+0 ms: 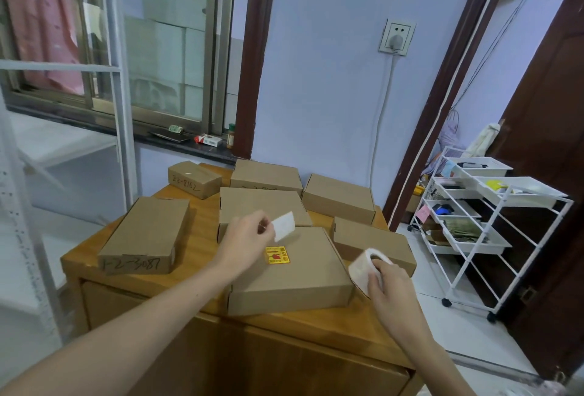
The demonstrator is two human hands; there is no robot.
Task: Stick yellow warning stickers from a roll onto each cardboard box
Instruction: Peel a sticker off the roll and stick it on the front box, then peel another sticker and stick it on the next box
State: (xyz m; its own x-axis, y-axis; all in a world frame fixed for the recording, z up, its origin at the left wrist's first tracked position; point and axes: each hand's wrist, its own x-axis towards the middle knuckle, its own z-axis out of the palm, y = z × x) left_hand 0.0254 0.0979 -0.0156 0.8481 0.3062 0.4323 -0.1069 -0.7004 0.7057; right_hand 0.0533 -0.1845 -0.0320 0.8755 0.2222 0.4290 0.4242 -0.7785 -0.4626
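Up on the dark windowsill sit a red-and-white pack and a small jar. Wall socket has something plugged in. White wire cart stands right, by the door.

A wooden desk is seen carrying seven cardboard boxes. The nearest box is marked with a yellow sticker on its lid. At the left a box inscribed with handwritten numbers is placed; a small box is set at the far left. Four more are grouped far and right.
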